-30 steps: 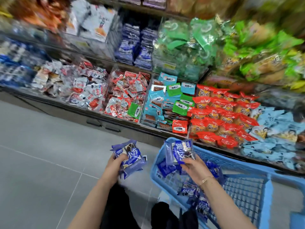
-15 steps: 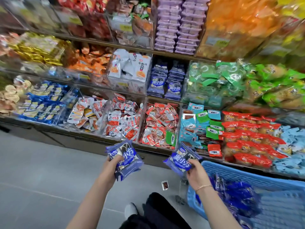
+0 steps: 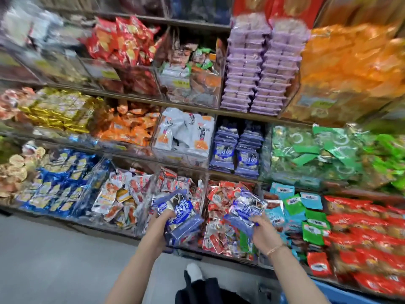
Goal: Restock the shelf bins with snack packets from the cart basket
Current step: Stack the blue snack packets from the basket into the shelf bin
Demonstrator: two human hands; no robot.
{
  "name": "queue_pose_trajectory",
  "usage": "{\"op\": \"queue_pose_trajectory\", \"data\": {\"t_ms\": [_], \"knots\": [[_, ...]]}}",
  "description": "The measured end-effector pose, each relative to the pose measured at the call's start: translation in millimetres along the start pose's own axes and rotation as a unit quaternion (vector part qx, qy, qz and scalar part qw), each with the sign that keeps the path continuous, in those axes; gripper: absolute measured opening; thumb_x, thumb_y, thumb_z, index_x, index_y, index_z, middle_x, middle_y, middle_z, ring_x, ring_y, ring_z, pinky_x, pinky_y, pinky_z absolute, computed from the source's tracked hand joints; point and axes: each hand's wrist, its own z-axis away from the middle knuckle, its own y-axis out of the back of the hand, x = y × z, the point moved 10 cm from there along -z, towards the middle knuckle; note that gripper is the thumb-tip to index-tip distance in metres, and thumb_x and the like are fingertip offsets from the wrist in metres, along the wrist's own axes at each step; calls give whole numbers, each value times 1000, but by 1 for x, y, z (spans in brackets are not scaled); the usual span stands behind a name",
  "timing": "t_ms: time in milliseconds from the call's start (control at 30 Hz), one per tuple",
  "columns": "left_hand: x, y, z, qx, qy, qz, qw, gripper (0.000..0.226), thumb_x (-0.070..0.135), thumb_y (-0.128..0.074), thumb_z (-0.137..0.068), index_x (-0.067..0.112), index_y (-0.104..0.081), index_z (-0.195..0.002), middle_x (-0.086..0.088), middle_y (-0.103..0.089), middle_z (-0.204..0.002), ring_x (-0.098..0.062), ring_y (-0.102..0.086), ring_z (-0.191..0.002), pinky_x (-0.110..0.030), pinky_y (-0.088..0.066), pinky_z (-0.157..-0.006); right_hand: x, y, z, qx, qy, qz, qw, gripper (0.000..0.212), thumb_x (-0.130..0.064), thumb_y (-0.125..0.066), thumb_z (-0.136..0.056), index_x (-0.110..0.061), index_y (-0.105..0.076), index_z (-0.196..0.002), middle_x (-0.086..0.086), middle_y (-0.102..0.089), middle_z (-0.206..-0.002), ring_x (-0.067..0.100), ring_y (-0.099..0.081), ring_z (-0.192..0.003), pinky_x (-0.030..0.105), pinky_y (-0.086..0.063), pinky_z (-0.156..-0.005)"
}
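Both hands are raised nearer the shelves than half a second ago. The left hand (image 3: 158, 224) has its fingers (image 3: 168, 213) curled round a stack of blue snack packets (image 3: 178, 210), at 7 o'clock from the bin of matching blue packets (image 3: 236, 148). The right hand (image 3: 264, 232), a bracelet (image 3: 275, 250) at its wrist, pinches a second blue bundle (image 3: 247, 207) at 6 o'clock from that bin, in front of the red-packet bin (image 3: 221, 194). The blue cart basket (image 3: 350, 298), broad in view before, is now a sliver at 5 o'clock.
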Motion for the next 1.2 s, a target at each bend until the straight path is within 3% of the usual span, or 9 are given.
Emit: {"op": "queue_pose_trajectory", "data": {"t_ms": [167,267,467,667,733,800,900,1000,1200], "knots": [[46,-30,-29,-20,-19,5,1000,38,13,-64,-72,6,-61,-109,-12,-67,-104,-34,-63,-94,-47,-50,-80,-50,-41,-48,9,48,59,997,60,10,-42,-92,-18,-27,-143,9,-57,-94,23,-55,-66,34,-41,-61],[62,-35,-42,-14,-24,19,999,18,8,-56,-87,10,-64,-103,-10,-69,-99,-31,-64,-85,-42,-48,-74,-82,-53,-67,48,100,63,992,39,7,-48,-89,-16,-41,-120,6,-52,-70,15,-50,-56,28,-41,-54],[90,-50,-65,-53,-23,60,997,19,8,-49,-91,8,-63,-103,-11,-72,-95,-27,-68,-78,-32,-56,-62,-123,-66,-103,123,142,27,982,15,-1,-56,-84,-11,-50,-74,4,-49,-90,16,-51,-75,26,-46,-64],[112,-57,-85,-53,0,73,996,28,10,-52,-89,6,-58,-116,-16,-64,-111,-31,-62,-87,-39,-51,-73,-122,-68,-138,192,69,-98,974,9,-17,-59,-90,-8,-55,-90,16,-50,-113,20,-57,-88,25,-49,-70],[116,-61,-90,-60,1,72,996,27,10,-53,-88,6,-59,-114,-15,-65,-110,-31,-63,-86,-37,-54,-70,-124,-63,-140,218,84,-119,965,28,-17,-59,-90,-5,-56,-116,16,-51,-127,20,-57,-110,23,-53,-71],[117,-66,-93,-71,-2,67,995,25,9,-54,-87,6,-60,-110,-13,-67,-105,-30,-64,-86,-37,-54,-71,-121,-57,-139,240,111,-110,958,40,-16,-63,-88,-1,-53,-124,12,-54,-126,16,-59,-101,17,-55,-64],[115,-75,-94,-90,-3,51,995,19,8,-54,-86,5,-64,-102,-13,-71,-97,-29,-68,-81,-37,-56,-71,-118,-51,-132,261,140,7,955,49,-19,-65,-86,4,-50,-126,12,-60,-111,16,-59,-83,25,-54,-74],[112,-82,-92,-95,2,31,995,16,7,-53,-86,4,-60,-99,-14,-68,-97,-30,-65,-83,-38,-54,-73,-117,-50,-115,272,186,185,926,62,-17,-61,-89,-5,-32,-142,17,-48,-135,31,-51,-119,40,-38,-102],[114,-83,-91,-86,-13,12,996,14,6,-50,-87,8,-64,-86,-9,-71,-80,-25,-66,-70,-36,-51,-70,-116,-66,-85,266,324,407,811,58,0,-46,-91,-8,-26,-145,14,-33,-145,30,-38,-132,39,-28,-113]]}}
